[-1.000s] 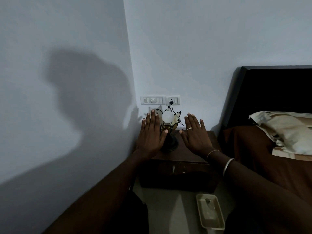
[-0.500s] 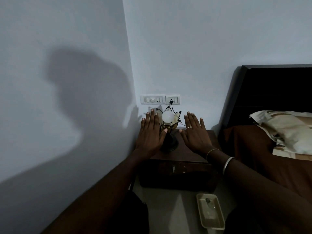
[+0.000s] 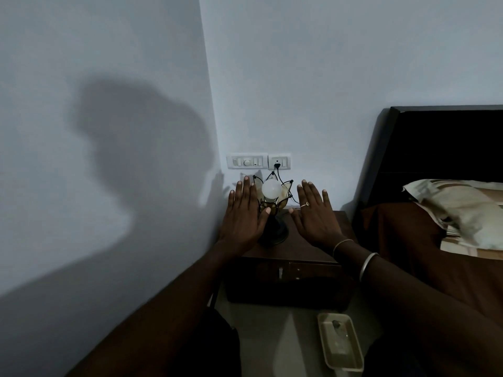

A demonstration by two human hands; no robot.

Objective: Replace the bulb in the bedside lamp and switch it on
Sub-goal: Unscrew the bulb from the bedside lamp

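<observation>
While both hands lie flat and spread, gripping nothing, the bedside lamp (image 3: 273, 213) stands between them on the dark wooden bedside cabinet (image 3: 296, 248), which serves as the desk. Its round frosted white bulb (image 3: 271, 189) sits unlit in a petal-shaped shade of amber glass framed in black wire, above a slim stem and a round dark base. Left of the lamp, the left hand (image 3: 243, 213) has its thumb tip touching the shade. To the right, the right hand (image 3: 315, 216), wearing a ring and two thin bangles, is just beside the lamp base. On the far wall, a white switch plate (image 3: 246, 161) adjoins a socket (image 3: 279, 161) holding the lamp's black plug. Nearer, a shallow cream rectangular tray (image 3: 340, 342) rests on the pale floor. A pillow (image 3: 451, 208) lies on the bed at right.
</observation>
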